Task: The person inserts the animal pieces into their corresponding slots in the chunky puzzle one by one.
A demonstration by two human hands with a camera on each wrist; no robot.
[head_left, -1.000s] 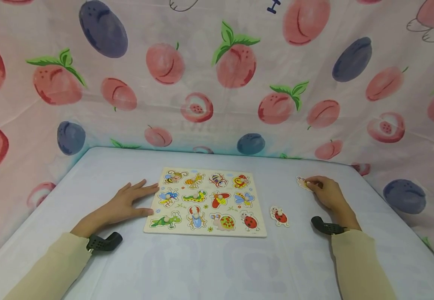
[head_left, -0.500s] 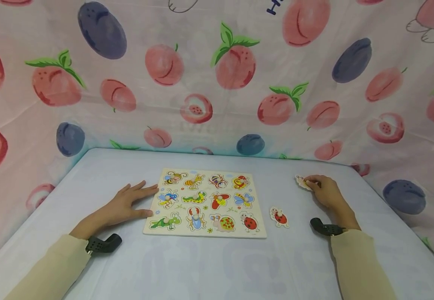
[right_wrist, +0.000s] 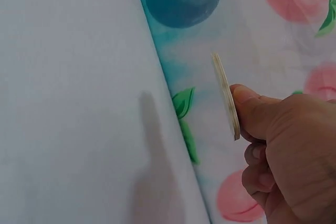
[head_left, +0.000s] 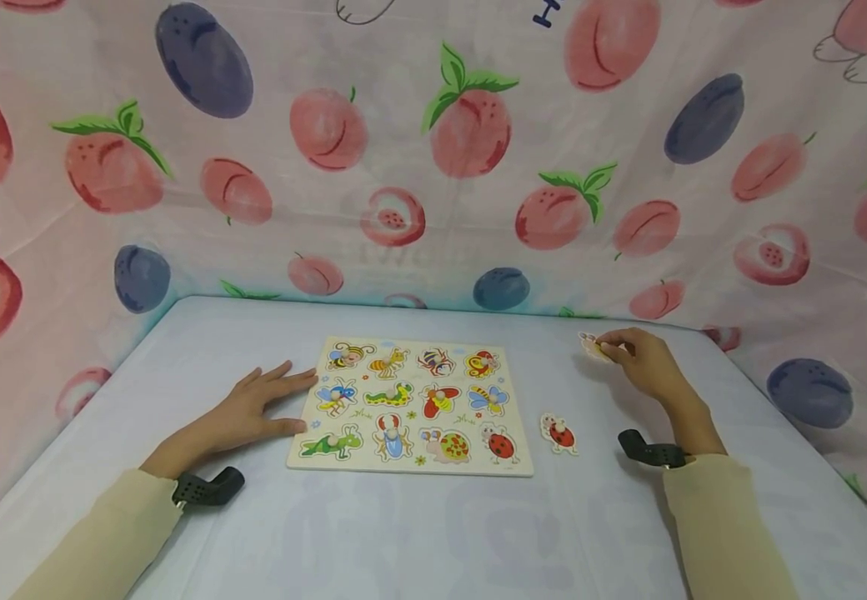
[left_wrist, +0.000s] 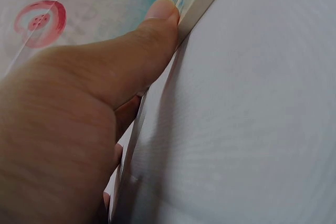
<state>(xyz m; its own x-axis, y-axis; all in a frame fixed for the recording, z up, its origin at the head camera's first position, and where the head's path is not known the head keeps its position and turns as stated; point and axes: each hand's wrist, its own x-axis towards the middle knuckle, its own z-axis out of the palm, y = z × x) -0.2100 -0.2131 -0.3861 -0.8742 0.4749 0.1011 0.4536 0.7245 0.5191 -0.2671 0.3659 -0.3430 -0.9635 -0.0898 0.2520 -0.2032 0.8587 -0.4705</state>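
Observation:
My left hand point(head_left: 253, 407) lies spread at the left side of a wooden peg puzzle board point(head_left: 411, 468) with bug pictures. In the left wrist view, the thumb point(left_wrist: 131, 51) touches the board's edge point(left_wrist: 202, 3). To the right of the board, my right hand point(head_left: 647, 362) pinches a small wooden puzzle piece point(head_left: 588, 344) above the table; fingers cover much of its picture. The right wrist view shows this piece point(right_wrist: 227, 100) edge-on, clear of the tabletop. A red ladybug piece point(head_left: 558, 433) with a knob lies just right of the board.
White cloth covers the table point(head_left: 418, 542). Behind it hangs a fruit-printed curtain point(head_left: 418, 125), which meets the table's back edge. Several knobbed bug pieces, such as the caterpillar point(head_left: 388, 395), sit in the board. The snail point(head_left: 446, 446) and ladybug point(head_left: 498, 443) spots show no knobs.
My right hand has raised the puzzle piece off the table and moved it slightly left and toward the back. The left hand, board and ladybug piece have stayed put.

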